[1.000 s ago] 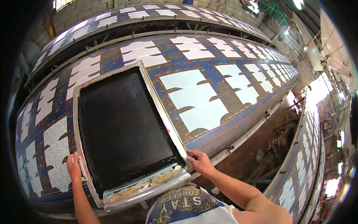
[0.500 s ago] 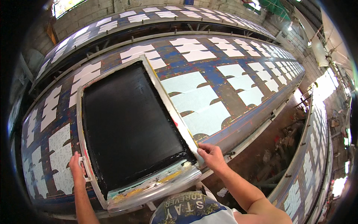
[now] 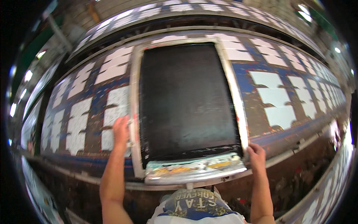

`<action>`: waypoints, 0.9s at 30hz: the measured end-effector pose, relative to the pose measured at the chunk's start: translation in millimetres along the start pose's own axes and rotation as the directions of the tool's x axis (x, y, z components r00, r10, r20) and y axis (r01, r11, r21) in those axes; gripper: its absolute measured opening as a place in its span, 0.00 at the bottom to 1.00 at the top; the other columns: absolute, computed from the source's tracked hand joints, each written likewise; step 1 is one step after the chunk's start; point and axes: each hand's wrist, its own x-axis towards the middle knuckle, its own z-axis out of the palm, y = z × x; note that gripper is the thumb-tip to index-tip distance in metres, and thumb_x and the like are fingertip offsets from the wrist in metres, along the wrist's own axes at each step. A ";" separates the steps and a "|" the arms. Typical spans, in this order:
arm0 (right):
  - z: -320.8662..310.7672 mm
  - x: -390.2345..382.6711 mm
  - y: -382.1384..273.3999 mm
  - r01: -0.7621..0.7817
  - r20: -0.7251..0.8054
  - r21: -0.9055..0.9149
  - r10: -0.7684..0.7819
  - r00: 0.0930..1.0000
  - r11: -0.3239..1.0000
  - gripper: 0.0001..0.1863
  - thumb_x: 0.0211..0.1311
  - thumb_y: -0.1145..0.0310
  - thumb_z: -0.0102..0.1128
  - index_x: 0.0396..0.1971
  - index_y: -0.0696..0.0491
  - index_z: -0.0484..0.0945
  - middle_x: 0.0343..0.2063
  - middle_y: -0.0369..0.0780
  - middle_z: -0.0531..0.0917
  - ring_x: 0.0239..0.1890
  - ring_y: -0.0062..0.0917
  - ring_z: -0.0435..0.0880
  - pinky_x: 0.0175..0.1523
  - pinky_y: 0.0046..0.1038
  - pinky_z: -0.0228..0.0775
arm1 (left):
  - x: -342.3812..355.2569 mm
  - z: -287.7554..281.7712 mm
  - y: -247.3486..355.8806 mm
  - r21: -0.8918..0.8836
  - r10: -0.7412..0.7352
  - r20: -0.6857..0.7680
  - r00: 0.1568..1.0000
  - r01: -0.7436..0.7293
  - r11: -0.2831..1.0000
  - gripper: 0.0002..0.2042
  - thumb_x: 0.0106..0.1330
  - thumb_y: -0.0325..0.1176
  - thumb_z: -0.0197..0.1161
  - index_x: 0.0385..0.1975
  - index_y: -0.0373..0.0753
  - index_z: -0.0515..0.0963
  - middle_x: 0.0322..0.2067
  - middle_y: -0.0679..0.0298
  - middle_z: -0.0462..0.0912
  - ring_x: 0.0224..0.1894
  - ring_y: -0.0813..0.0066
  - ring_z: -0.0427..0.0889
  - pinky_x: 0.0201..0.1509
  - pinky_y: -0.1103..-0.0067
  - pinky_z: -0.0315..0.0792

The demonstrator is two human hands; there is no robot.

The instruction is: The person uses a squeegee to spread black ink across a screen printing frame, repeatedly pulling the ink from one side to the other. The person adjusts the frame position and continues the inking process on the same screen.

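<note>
Holding opposite sides of the big black printing screen (image 3: 186,100), the left hand (image 3: 121,130) and right hand (image 3: 256,152) likely share its weight so it won't tip. It is over the long tabletop (image 3: 253,112), with pale cut pieces (image 3: 276,96) on both sides.

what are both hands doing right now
Left hand: closed, holding the screen frame by its left side.
Right hand: closed, holding the same frame's right side.

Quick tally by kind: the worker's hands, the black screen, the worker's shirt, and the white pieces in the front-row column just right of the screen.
Hands: 2
Screen: 1
Shirt: 1
White pieces: 3
Total: 7
</note>
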 end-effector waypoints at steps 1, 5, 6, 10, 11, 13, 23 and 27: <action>-11.1 10.5 7.5 -0.019 -0.009 0.031 0.019 1.000 0.999 0.18 0.71 0.72 0.69 0.55 0.66 0.88 0.46 0.44 0.93 0.48 0.27 0.89 0.57 0.30 0.80 | -7.2 19.0 1.9 0.005 0.045 -0.009 0.999 -0.045 0.999 0.17 0.80 0.47 0.66 0.44 0.36 0.87 0.30 0.73 0.80 0.30 0.82 0.73 0.34 0.78 0.68; -57.4 29.3 27.6 -0.013 -0.007 0.037 0.014 1.000 0.999 0.17 0.73 0.74 0.67 0.56 0.68 0.86 0.47 0.44 0.92 0.48 0.26 0.88 0.58 0.29 0.79 | -37.2 66.6 19.4 -0.116 0.029 0.010 1.000 -0.027 0.993 0.16 0.80 0.47 0.66 0.43 0.38 0.84 0.22 0.74 0.74 0.18 0.85 0.67 0.20 0.80 0.60; -65.3 34.6 33.3 -0.020 0.003 0.070 0.019 1.000 0.997 0.16 0.74 0.74 0.65 0.55 0.68 0.86 0.46 0.43 0.91 0.47 0.24 0.88 0.57 0.29 0.78 | -42.5 78.0 24.1 -0.102 0.070 -0.003 0.998 -0.070 0.992 0.16 0.80 0.47 0.66 0.43 0.38 0.84 0.20 0.74 0.72 0.15 0.86 0.65 0.17 0.80 0.58; -90.1 47.2 49.1 -0.029 0.027 0.054 0.027 0.999 0.998 0.16 0.75 0.74 0.65 0.55 0.67 0.86 0.46 0.41 0.91 0.47 0.23 0.87 0.56 0.27 0.78 | -60.4 98.1 39.0 -0.121 -0.012 0.049 0.999 0.018 0.992 0.16 0.81 0.45 0.67 0.46 0.35 0.85 0.27 0.73 0.79 0.25 0.86 0.71 0.28 0.80 0.65; -93.2 48.2 51.8 -0.034 0.029 0.054 0.032 0.999 0.998 0.16 0.75 0.75 0.64 0.56 0.67 0.86 0.46 0.42 0.91 0.47 0.24 0.88 0.56 0.28 0.78 | -63.2 101.1 41.0 -0.163 -0.061 0.064 0.996 0.071 0.984 0.16 0.81 0.43 0.68 0.48 0.33 0.86 0.29 0.73 0.82 0.30 0.86 0.74 0.34 0.80 0.69; -100.5 51.6 54.9 -0.051 0.032 0.061 0.050 0.998 0.997 0.16 0.75 0.75 0.64 0.56 0.67 0.86 0.46 0.42 0.91 0.48 0.24 0.88 0.57 0.28 0.78 | -68.4 106.5 43.5 -0.140 -0.035 0.060 0.998 0.044 0.989 0.16 0.81 0.43 0.68 0.48 0.33 0.86 0.30 0.72 0.82 0.30 0.86 0.74 0.35 0.81 0.69; -115.8 58.9 62.0 0.000 0.070 0.058 -0.004 0.998 0.998 0.18 0.75 0.76 0.63 0.59 0.68 0.85 0.51 0.46 0.91 0.53 0.29 0.88 0.62 0.31 0.77 | -71.8 120.5 25.6 -0.025 0.046 0.009 0.999 -0.046 0.999 0.16 0.80 0.47 0.67 0.46 0.39 0.85 0.22 0.75 0.73 0.17 0.86 0.66 0.18 0.81 0.59; -120.2 60.7 69.5 0.009 0.085 0.095 -0.017 0.996 0.995 0.19 0.75 0.77 0.62 0.61 0.68 0.84 0.52 0.47 0.91 0.55 0.30 0.88 0.64 0.32 0.77 | -66.2 124.0 14.2 0.042 0.077 0.010 0.997 -0.078 0.996 0.16 0.79 0.47 0.68 0.49 0.38 0.86 0.24 0.74 0.75 0.20 0.85 0.69 0.21 0.80 0.61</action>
